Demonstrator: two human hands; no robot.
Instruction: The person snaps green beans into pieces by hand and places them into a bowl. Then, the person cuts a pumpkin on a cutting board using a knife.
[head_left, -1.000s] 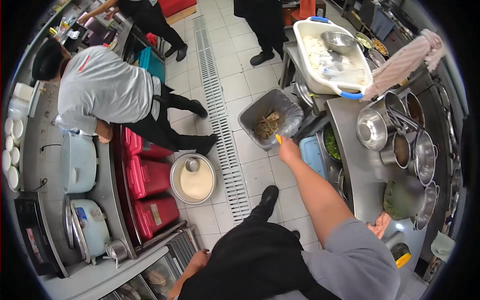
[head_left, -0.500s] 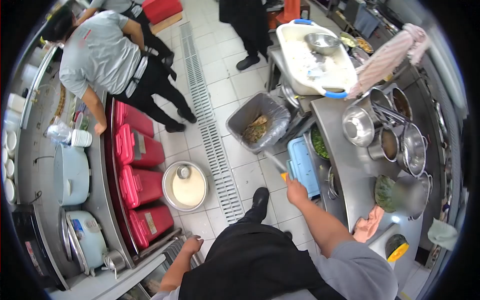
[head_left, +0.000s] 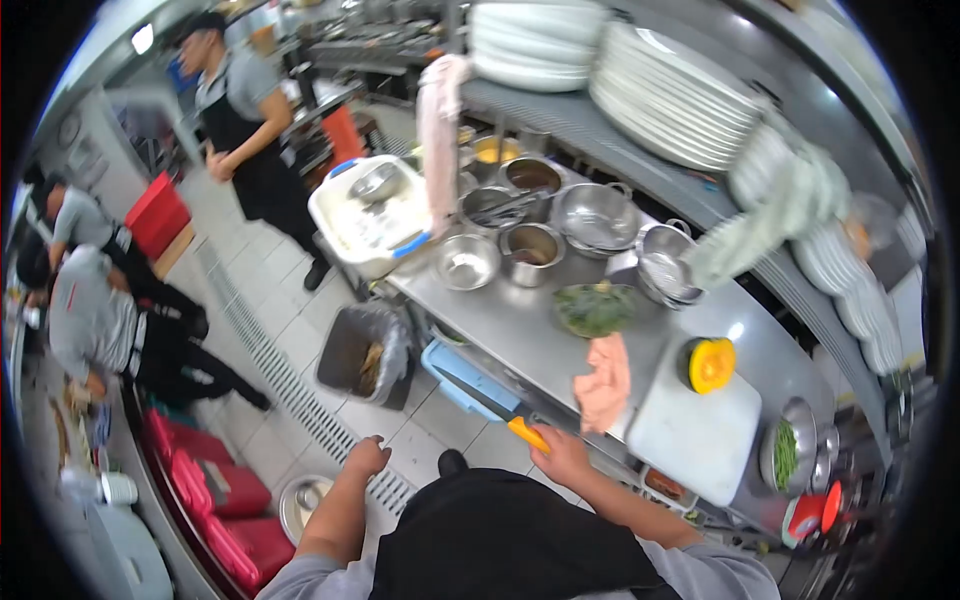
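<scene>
My right hand [head_left: 562, 455] is wrapped round the yellow handle of a kitchen knife [head_left: 480, 397], its blade pointing up and left over a blue lid [head_left: 455, 375]. My left hand [head_left: 368, 456] hangs above the floor drain, fingers loosely curled and apart, with nothing visible in it. To the right of the knife, a cut pumpkin piece [head_left: 708, 366] with orange flesh rests on a white cutting board [head_left: 695, 430]. A mottled green pumpkin [head_left: 597, 309] and an orange-pink cloth [head_left: 604, 385] lie on the steel counter.
A lined waste bin [head_left: 365, 355] stands on the floor before the counter. Steel pots and bowls [head_left: 467, 262] crowd the counter's back, beside a white tub [head_left: 370, 215]. Stacked plates [head_left: 670, 95] fill the shelf. Red bins [head_left: 220, 485] line the left; co-workers [head_left: 100, 310] stand beyond.
My view has swung right toward the counter, bringing the cutting board and plate shelf into sight. The knife stays in my right hand, now over the blue lid instead of near the waste bin.
</scene>
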